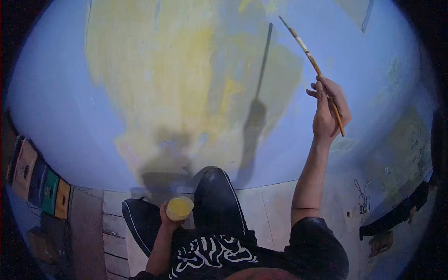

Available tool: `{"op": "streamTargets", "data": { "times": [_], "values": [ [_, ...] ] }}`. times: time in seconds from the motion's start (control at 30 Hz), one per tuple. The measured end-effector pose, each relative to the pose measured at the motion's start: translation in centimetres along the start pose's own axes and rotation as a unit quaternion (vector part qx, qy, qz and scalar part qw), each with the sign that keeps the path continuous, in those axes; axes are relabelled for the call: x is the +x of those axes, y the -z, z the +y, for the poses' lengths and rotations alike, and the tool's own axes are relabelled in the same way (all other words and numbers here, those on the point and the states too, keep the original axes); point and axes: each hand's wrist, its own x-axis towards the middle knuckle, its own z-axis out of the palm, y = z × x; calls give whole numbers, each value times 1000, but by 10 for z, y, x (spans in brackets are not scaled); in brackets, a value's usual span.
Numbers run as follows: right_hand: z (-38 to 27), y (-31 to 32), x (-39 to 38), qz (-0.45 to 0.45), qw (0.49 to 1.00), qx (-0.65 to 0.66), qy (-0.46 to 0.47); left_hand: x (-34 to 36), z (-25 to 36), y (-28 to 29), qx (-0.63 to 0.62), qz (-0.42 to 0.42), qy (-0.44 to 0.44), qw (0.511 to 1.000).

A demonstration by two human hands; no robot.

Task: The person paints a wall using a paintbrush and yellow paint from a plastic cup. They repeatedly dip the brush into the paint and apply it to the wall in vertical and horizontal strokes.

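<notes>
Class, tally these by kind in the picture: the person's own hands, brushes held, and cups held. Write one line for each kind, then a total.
Hands: 2 (left hand, right hand)
Brushes held: 1 (long thin brush)
Cups held: 1 (cup with yellow inside)
Total: 4

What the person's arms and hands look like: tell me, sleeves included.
The right hand and left hand are bare, without gloves. The right forearm and left forearm are uncovered too, with no watch or bracelet to be seen. A plain black short sleeve covers the right upper arm.
</notes>
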Motion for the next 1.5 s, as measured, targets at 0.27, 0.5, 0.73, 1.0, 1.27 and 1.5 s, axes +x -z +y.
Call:
{"op": "streamTargets", "data": {
  "times": [0.27,0.5,0.73,1.0,1.27,1.5],
  "values": [
    [6,5,8,28,997,-54,50,-7,-4,-3,-25,1,3,1000],
    [33,1,4,55,991,-80,87,2,-3,-3,40,-88,-29,995],
    [47,-12,13,20,991,-98,90,3,-7,8,-28,-34,-15,999],
    [54,1,5,32,989,-130,58,3,-12,-8,-30,55,-41,997],
    [57,14,-31,52,992,-112,-7,-1,-12,-18,14,86,-41,995],
    [38,19,-26,49,988,-142,32,-2,-8,-13,17,76,-16,997]
  ]
}}
